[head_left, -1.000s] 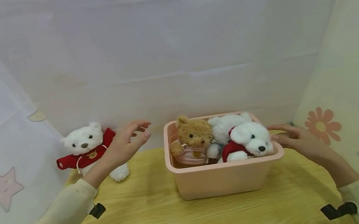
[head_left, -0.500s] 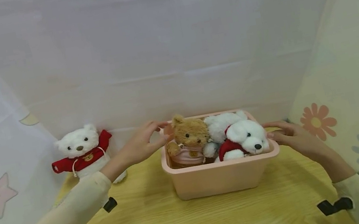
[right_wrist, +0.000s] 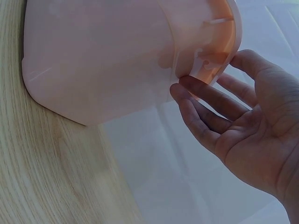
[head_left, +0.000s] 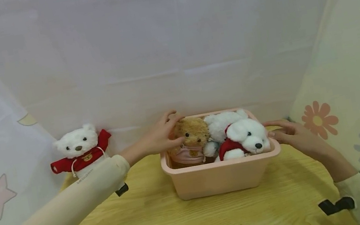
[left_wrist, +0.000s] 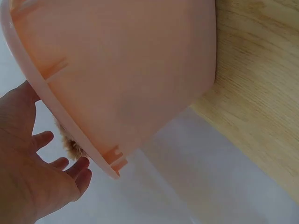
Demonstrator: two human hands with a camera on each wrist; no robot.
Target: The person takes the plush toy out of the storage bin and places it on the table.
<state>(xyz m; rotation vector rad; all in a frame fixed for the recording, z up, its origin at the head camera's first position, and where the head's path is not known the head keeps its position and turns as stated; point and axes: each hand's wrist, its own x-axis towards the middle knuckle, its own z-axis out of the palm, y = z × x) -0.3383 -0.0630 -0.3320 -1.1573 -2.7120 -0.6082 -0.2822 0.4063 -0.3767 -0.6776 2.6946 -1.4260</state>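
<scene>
A pink plastic bin (head_left: 217, 180) stands on the wooden table with several plush toys in it. My left hand (head_left: 159, 136) reaches over the bin's left end, fingers spread around the head of a brown teddy bear (head_left: 192, 134); the thumb is by its face, the fingertips behind its head. In the left wrist view, brown fur shows past the rim beside the fingers. With my right hand (head_left: 302, 139) I hold the bin's right rim, thumb at the edge and fingers under it against the outer wall. A white plush dog (head_left: 251, 138) in red lies at that end.
Behind the dog is another white plush toy (head_left: 223, 123), partly hidden. A white teddy bear (head_left: 79, 144) in a red sweater sits at the back left, partly behind my left sleeve. Pale printed cloth (head_left: 169, 50) hangs behind and at both sides.
My left hand has moved right, from in front of the white teddy bear to over the brown bear in the bin. My right hand stays at the right rim.
</scene>
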